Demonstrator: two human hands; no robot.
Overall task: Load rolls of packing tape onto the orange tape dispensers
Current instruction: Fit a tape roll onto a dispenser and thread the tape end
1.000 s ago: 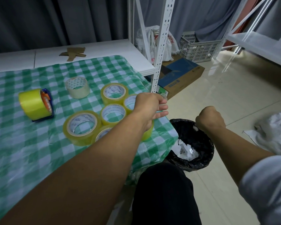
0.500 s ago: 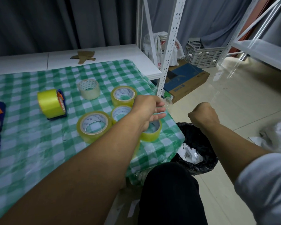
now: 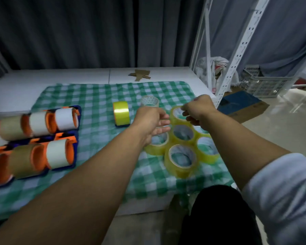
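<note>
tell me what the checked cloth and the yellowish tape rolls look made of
Checked cloth: probably thin plastic sheeting, slightly shiny; blur leaves it open. Tape rolls: glossy, see-through yellowish plastic film wound on a pale ring, likely card.

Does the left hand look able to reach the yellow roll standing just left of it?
Likely yes: the left hand seems open and empty, and the yellow roll stands close beside it on the checked cloth, with nothing between them.
</note>
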